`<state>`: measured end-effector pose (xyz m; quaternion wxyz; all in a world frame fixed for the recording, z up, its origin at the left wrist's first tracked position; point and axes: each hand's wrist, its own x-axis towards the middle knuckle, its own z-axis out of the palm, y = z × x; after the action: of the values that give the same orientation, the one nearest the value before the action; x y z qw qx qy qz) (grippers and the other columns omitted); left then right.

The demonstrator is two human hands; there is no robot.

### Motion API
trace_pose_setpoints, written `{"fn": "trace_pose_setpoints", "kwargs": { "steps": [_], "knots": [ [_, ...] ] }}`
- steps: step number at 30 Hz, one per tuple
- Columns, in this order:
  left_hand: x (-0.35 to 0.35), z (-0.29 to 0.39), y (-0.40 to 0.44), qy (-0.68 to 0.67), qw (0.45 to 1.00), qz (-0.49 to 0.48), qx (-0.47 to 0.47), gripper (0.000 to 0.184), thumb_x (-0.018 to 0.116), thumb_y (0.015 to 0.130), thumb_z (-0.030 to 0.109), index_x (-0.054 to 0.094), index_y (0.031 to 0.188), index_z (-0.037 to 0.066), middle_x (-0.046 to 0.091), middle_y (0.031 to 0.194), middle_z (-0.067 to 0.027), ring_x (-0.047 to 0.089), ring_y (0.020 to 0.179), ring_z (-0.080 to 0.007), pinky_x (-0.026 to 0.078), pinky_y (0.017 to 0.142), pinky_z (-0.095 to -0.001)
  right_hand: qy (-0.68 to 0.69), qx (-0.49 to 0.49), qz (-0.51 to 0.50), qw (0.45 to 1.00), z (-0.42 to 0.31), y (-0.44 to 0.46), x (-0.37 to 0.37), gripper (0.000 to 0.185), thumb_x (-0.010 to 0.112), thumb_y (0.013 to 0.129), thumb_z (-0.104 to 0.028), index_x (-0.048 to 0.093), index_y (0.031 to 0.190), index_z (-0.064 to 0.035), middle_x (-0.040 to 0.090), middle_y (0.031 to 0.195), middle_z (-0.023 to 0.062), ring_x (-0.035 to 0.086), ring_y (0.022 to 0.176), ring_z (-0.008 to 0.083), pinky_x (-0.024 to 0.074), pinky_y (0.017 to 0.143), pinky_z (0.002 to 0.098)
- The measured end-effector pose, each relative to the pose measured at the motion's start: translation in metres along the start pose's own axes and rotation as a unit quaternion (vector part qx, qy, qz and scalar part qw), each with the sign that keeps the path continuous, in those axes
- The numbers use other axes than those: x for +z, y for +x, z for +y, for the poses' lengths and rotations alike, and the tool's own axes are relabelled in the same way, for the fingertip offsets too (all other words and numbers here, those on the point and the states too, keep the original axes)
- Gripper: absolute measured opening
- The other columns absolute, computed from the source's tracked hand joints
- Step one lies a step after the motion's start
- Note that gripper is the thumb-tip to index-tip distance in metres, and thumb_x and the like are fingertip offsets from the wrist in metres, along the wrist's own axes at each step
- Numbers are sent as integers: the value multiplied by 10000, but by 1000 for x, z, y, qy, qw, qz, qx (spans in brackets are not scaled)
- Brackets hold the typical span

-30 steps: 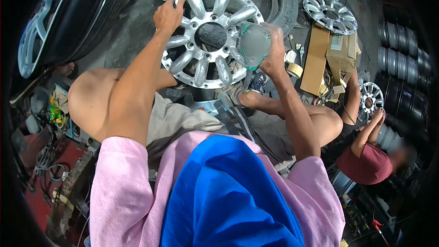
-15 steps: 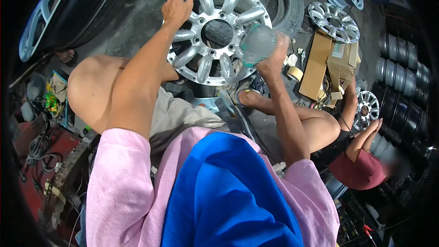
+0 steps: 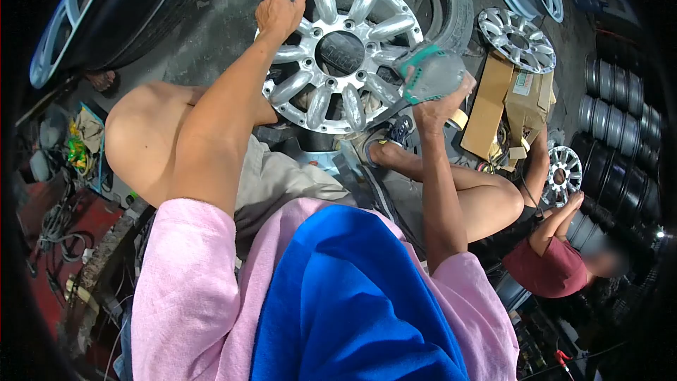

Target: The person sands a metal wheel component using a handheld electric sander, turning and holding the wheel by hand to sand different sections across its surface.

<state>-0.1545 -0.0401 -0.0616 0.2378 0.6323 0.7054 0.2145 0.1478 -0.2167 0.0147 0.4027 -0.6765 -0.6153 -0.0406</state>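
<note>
A silver multi-spoke wheel face [image 3: 324, 104] leans in front of me, over a tyre lying on the floor. My left hand [image 3: 282, 10] grips its upper left rim, thumb and fingers wrapped round the edge. In my right hand [image 3: 442, 102] is a grey and green power tool [image 3: 438, 76], held at the right side of the wheel and tilted. The tool's front end overlaps the lower right rim; whether it touches the metal I cannot tell.
The tyre [image 3: 455, 10] lies behind the wheel. To the right are a cardboard box [image 3: 527, 102], a tape roll [image 3: 458, 119] and another silver wheel face [image 3: 518, 41]. A person in a dark red shirt [image 3: 546, 266] sits at the right. Cables [image 3: 60, 229] lie at the left.
The power tool has moved right, from over the wheel's right spokes to its outer edge, and has turned in my right hand. My left hand still holds the rim.
</note>
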Motion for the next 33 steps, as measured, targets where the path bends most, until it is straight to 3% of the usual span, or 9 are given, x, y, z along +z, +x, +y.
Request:
{"fn": "trace_pose_setpoints", "kwargs": {
  "steps": [8, 10, 14, 17, 19, 21, 24, 26, 33],
  "knots": [
    [0, -2, 0, -11, 1000, 3, 0, 672, 456, 1000, 695, 643, 1290, 118, 733, 1131, -254, 655, 1108, -485, 495, 961, -563, 6, -64, -70, 995, -13, 0, 4, 793, 899, 696, -212, 494, 1332, 34, 525, 1226, 223, 525, 1188, 407, 429, 1026, 496],
    [-4, 1, -4, -13, 1000, -5, -9, 675, 456, 999, 696, 642, 1296, 119, 732, 1142, -252, 652, 1120, -481, 492, 969, -560, 5, -20, 14, 1000, -3, -4, -7, 774, 889, 705, -195, 507, 1335, 40, 526, 1223, 220, 528, 1184, 407, 433, 1024, 488],
    [1, 1, 1, 1, 1000, -2, -10, 684, 455, 997, 699, 643, 1313, 123, 729, 1161, -255, 646, 1153, -472, 492, 980, -554, 0, 24, 25, 999, 0, -8, -5, 780, 891, 707, -198, 507, 1341, 45, 525, 1218, 216, 529, 1183, 404, 433, 1021, 489],
    [-1, 5, 2, 9, 1000, -9, -28, 647, 485, 991, 682, 655, 1329, 157, 737, 1148, -244, 666, 1134, -463, 503, 972, -552, 130, 102, 10, 986, -3, -13, 17, 812, 893, 670, -159, 495, 1346, 47, 523, 1232, 223, 526, 1180, 419, 435, 1018, 507],
    [-2, 5, 2, 7, 1000, -10, -23, 650, 486, 989, 684, 655, 1329, 156, 737, 1148, -244, 664, 1137, -465, 503, 975, -553, 9, -70, -35, 997, -25, -5, 18, 844, 886, 622, -120, 487, 1347, 46, 524, 1247, 231, 523, 1172, 435, 439, 1015, 520],
    [-3, 3, 2, 5, 1000, -11, -23, 654, 487, 988, 687, 654, 1330, 155, 737, 1147, -244, 663, 1139, -467, 502, 978, -554, -2, -61, -42, 997, -28, -5, 22, 867, 881, 574, -99, 488, 1334, 43, 519, 1274, 240, 523, 1161, 450, 446, 1012, 525],
    [-2, 1, 3, -1, 999, -21, -27, 656, 488, 986, 687, 654, 1331, 155, 738, 1143, -247, 665, 1134, -468, 504, 977, -555, -2, -31, -44, 999, -21, -2, 13, 866, 957, 612, -172, 494, 1318, 19, 499, 1264, 209, 521, 1194, 371, 426, 1029, 493],
    [2, -2, 2, -5, 1000, 1, -14, 653, 487, 987, 684, 653, 1332, 155, 738, 1135, -249, 669, 1121, -471, 507, 971, -558, 78, 48, 38, 995, -10, -1, 1, 798, 976, 682, -263, 522, 1271, 27, 495, 1218, 186, 537, 1152, 332, 448, 1001, 468],
    [1, 2, 1, 0, 1000, 0, -15, 652, 486, 987, 682, 653, 1330, 154, 738, 1138, -251, 668, 1115, -480, 505, 967, -567, 54, 78, 32, 995, -7, 4, 6, 841, 977, 716, -346, 495, 1292, 35, 513, 1204, 180, 552, 1137, 308, 463, 981, 449]
  ]
}}
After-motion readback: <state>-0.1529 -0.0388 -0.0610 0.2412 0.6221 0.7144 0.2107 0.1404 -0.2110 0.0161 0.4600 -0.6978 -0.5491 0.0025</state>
